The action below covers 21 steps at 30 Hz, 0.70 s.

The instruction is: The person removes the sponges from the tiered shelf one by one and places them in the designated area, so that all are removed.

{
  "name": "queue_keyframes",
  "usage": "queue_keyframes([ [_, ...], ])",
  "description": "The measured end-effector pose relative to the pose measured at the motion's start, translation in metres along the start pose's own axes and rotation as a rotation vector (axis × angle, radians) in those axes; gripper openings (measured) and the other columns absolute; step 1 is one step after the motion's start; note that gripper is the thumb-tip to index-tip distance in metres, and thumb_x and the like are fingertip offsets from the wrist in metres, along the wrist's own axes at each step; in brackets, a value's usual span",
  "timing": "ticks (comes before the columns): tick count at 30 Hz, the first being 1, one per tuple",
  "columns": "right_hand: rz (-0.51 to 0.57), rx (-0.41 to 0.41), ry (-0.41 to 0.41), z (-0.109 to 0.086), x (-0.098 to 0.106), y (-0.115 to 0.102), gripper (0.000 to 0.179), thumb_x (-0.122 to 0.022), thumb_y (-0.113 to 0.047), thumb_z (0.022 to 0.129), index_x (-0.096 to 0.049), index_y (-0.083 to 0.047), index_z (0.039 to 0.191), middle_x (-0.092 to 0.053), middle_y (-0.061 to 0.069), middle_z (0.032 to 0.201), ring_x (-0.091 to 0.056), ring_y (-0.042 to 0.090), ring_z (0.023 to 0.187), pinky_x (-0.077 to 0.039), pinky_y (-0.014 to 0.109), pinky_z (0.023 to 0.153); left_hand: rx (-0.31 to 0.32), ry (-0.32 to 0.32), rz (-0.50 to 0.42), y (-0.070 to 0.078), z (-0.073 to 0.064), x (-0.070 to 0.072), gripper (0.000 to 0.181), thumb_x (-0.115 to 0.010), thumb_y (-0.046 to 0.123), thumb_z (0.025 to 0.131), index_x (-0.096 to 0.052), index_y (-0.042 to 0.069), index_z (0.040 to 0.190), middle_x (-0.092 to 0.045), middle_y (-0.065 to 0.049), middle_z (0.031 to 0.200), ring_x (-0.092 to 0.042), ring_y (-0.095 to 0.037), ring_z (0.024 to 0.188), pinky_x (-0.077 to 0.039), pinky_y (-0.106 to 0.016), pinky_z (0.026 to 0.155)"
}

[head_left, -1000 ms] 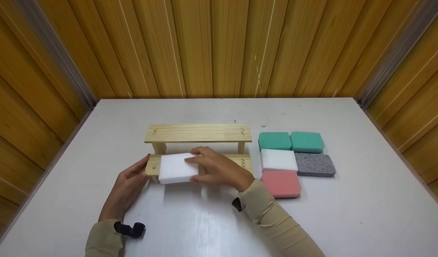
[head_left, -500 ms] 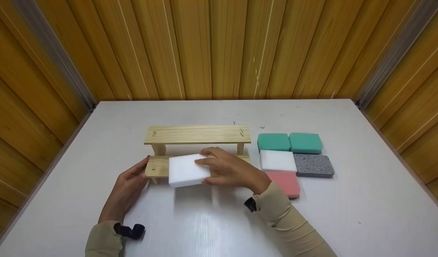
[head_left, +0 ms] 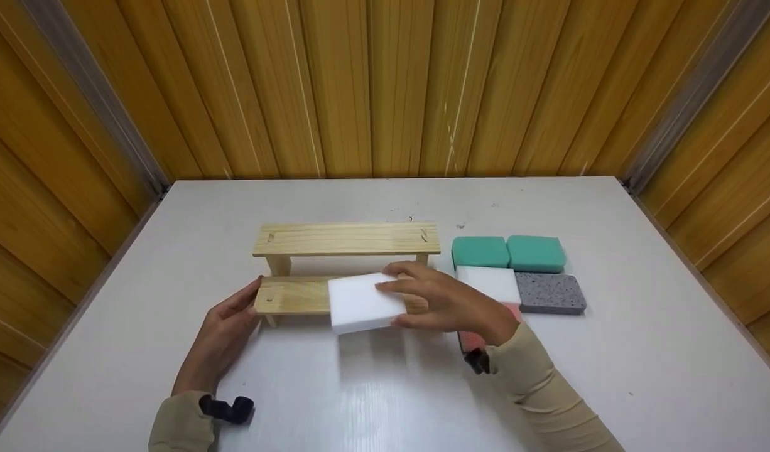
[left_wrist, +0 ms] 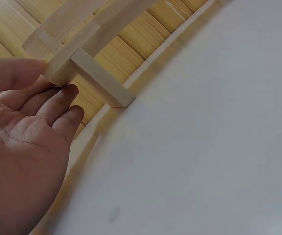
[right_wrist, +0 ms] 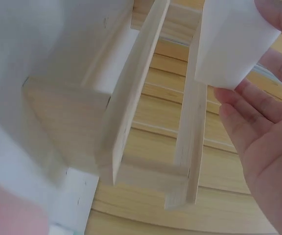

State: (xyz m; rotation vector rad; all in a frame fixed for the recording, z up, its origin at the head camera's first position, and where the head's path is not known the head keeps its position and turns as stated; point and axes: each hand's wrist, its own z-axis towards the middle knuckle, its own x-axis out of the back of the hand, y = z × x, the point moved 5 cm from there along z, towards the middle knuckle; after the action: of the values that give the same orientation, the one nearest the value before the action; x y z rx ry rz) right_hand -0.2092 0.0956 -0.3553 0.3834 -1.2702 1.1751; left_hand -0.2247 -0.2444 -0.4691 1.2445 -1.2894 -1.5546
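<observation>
In the head view a white sponge (head_left: 363,304) hangs tilted over the front step of a two-step wooden rack (head_left: 297,295). My right hand (head_left: 444,301) pinches it by its right side, thumb at the near edge and fingers at the far edge. The right wrist view shows that sponge (right_wrist: 231,41) between thumb and fingers, beside the rack's boards. At the rack's left end, my left hand (head_left: 225,329) holds the front step's edge. In the left wrist view, its thumb and fingers meet the board's end (left_wrist: 65,68) above a wooden leg.
Right of the rack lie two green sponges (head_left: 480,252), a second white sponge (head_left: 488,281) and a speckled grey sponge (head_left: 551,292). A pink sponge (head_left: 473,342) is partly hidden by my right wrist. Wood-patterned panels (head_left: 347,88) enclose the white table (head_left: 171,276).
My right hand has moved right along the front step with the white sponge, uncovering the step's left part and covering much of the pink sponge. My left hand stays at the rack's end.
</observation>
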Motion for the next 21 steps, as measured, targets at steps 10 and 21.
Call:
queue_keyframes([
  [10,0.014,-0.004,0.056,-0.037,0.018,0.015,0.051,-0.072,-0.026,0.086,-0.058,-0.009,0.132,-0.05,0.016,0.137,-0.049,0.032,0.127,-0.049,0.048,0.099,0.028,0.017,-0.008,-0.003,-0.001,0.001,0.063,-0.055,0.008,0.096,-0.025,0.002,0.151,-0.017,-0.007,0.161,-0.014,-0.022,0.149,-0.033,-0.016,0.11],
  [21,-0.012,-0.038,0.11,-0.065,0.034,0.029,0.049,-0.077,-0.02,0.082,-0.062,-0.009,0.128,-0.054,0.015,0.133,-0.053,0.031,0.121,-0.053,0.045,0.093,0.022,0.015,-0.012,-0.002,0.0,0.0,0.064,-0.055,0.009,0.096,-0.024,0.003,0.151,-0.016,-0.007,0.162,-0.016,-0.021,0.149,-0.033,-0.018,0.111],
])
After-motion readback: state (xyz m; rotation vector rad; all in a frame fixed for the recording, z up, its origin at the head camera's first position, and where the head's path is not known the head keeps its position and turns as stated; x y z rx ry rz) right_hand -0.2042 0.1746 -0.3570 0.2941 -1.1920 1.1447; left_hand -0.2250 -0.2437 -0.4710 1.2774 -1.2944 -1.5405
